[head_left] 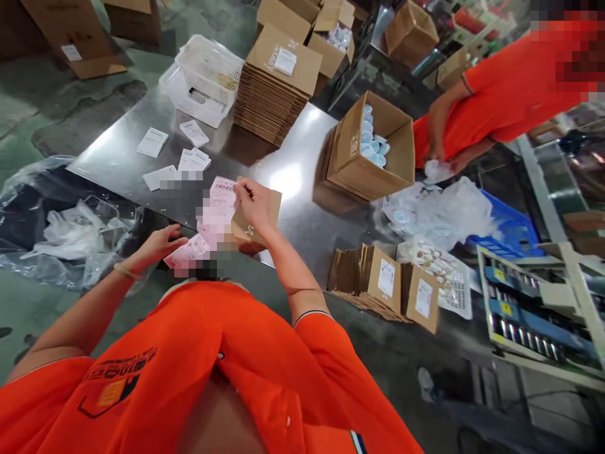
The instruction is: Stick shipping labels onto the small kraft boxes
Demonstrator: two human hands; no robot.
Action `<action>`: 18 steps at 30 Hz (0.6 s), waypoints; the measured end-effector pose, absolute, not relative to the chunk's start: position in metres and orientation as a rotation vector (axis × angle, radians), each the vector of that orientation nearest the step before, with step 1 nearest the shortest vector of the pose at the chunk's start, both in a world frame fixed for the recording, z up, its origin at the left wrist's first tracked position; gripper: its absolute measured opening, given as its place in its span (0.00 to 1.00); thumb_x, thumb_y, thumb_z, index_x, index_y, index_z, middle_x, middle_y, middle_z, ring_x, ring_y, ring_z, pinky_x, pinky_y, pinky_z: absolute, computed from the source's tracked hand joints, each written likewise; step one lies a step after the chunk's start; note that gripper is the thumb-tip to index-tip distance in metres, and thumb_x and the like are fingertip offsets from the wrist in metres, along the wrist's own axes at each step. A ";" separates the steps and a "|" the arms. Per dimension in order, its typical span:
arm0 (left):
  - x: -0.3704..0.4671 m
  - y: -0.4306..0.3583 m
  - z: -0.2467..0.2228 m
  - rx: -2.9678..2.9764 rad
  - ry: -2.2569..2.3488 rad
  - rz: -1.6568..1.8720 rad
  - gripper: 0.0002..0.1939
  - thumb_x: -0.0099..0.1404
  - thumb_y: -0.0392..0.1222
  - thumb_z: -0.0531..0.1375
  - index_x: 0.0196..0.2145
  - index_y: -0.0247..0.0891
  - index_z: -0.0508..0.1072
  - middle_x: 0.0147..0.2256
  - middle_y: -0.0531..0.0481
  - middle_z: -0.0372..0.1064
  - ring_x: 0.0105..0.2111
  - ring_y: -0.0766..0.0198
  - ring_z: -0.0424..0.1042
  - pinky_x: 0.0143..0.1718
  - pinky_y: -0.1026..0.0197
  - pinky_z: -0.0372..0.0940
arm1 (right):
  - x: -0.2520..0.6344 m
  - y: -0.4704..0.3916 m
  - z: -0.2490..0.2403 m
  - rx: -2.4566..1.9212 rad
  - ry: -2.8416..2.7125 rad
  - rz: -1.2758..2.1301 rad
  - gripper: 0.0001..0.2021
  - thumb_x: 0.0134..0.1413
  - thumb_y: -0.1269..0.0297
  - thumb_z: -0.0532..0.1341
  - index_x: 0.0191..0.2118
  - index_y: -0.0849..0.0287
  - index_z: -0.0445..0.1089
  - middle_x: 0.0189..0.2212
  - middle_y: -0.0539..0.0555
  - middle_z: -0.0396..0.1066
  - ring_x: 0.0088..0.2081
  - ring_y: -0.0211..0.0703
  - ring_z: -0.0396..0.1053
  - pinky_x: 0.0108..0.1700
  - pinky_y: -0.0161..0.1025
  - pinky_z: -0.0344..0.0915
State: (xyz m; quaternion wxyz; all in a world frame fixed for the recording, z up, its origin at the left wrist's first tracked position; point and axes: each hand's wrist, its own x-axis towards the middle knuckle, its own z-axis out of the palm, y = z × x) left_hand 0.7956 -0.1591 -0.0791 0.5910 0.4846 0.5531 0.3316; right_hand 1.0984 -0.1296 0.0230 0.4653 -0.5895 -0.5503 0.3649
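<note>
At frame centre, the right hand (253,205) is pinching a pink label strip (212,217) over a flat carton (258,217) on the bench (293,183); the left hand (158,246), fingers loosely spread, is supporting its lower end. It looks thin, limp and tearable, best held by its edges.

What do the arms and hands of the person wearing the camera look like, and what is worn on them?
Both arms are bare below short orange sleeves; the right sleeve's cuff has a striped edge. The left hand has a thin band at its wrist. The right hand has no glove or ring visible.
</note>
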 end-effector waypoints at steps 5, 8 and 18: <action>0.821 -0.159 -0.062 1.192 0.985 0.791 0.34 0.40 0.55 0.86 0.43 0.39 0.88 0.46 0.39 0.87 0.53 0.39 0.84 0.59 0.46 0.78 | 1.065 -0.144 0.014 -1.426 -1.363 0.974 0.18 0.72 0.49 0.68 0.32 0.53 0.73 0.26 0.47 0.69 0.35 0.43 0.70 0.45 0.39 0.68; 0.827 -0.168 -0.062 1.102 1.022 0.792 0.29 0.46 0.65 0.83 0.34 0.38 0.87 0.35 0.42 0.85 0.39 0.46 0.81 0.46 0.47 0.78 | 1.055 -0.141 0.011 -1.466 -1.304 0.939 0.18 0.70 0.49 0.70 0.31 0.53 0.73 0.27 0.47 0.69 0.36 0.43 0.69 0.43 0.39 0.67; 0.831 -0.183 -0.057 1.168 1.029 0.805 0.25 0.54 0.63 0.79 0.32 0.36 0.88 0.31 0.43 0.82 0.32 0.53 0.77 0.37 0.53 0.75 | 1.060 -0.163 -0.017 -1.618 -0.885 0.894 0.22 0.64 0.43 0.73 0.30 0.55 0.74 0.25 0.47 0.68 0.33 0.41 0.70 0.38 0.37 0.70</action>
